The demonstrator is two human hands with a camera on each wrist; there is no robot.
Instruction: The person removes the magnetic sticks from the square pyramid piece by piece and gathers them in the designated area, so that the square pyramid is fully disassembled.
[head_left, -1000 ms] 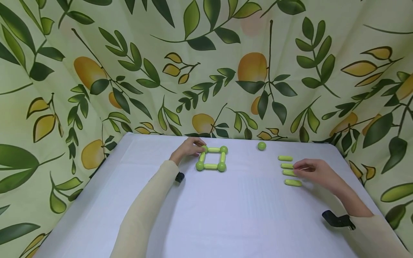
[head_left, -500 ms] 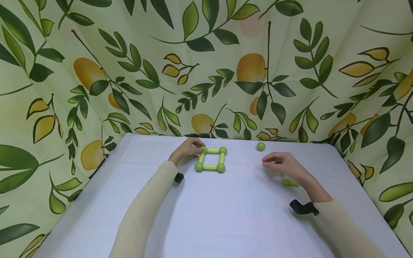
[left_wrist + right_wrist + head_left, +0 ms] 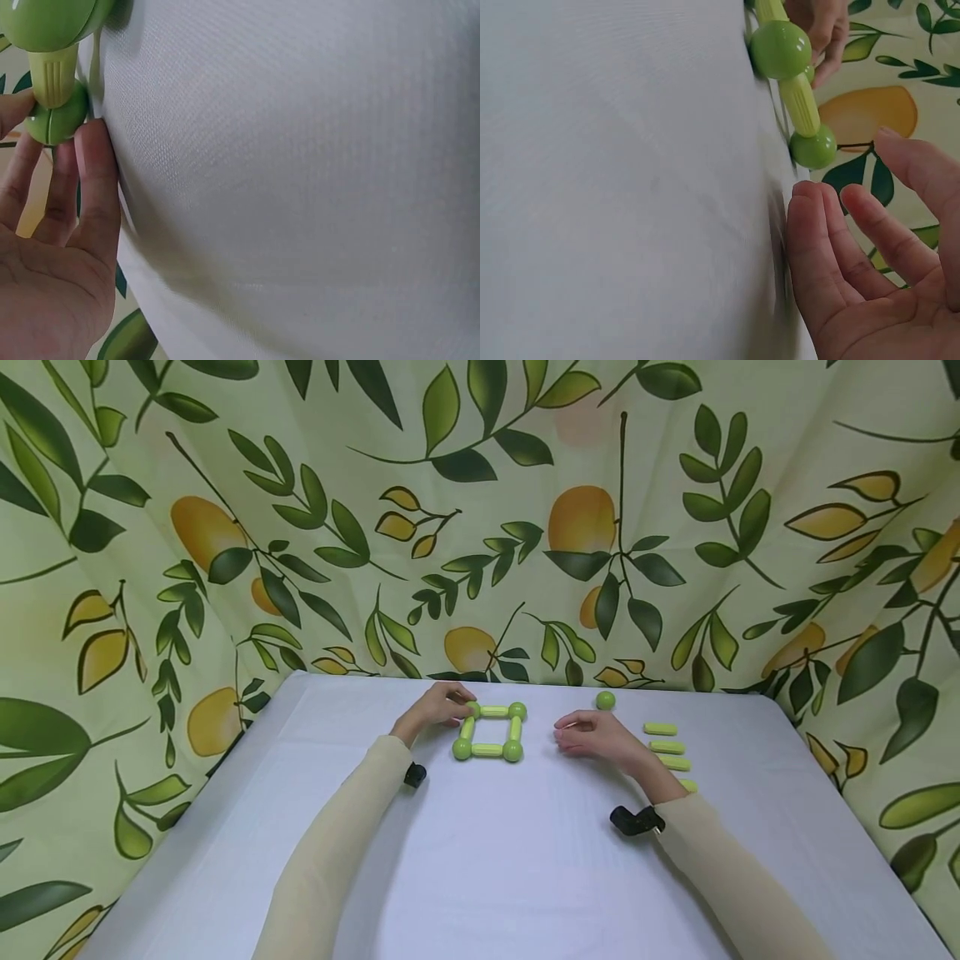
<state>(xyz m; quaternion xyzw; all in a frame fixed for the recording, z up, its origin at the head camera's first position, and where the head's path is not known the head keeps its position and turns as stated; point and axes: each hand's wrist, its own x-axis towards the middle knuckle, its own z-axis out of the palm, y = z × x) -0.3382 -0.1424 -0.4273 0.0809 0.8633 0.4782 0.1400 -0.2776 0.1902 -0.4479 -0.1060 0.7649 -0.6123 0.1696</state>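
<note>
Steadying the mid-frame square [image 3: 487,750], seemingly, the left hand [image 3: 435,706] pinches a corner ball [image 3: 60,121]; the empty, relaxed right hand [image 3: 598,739] likely must grasp another.

Head view looks forward-down; both wrist close-ups show the green square [image 3: 488,750].

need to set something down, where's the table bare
Bare: the front of the white table, between left sleeve and right sleeve; left of the left sleeve; right of four loose sticks. Crowded: around the square frame, where the left hand pinches a corner ball; around right hand and lone ball.
</note>
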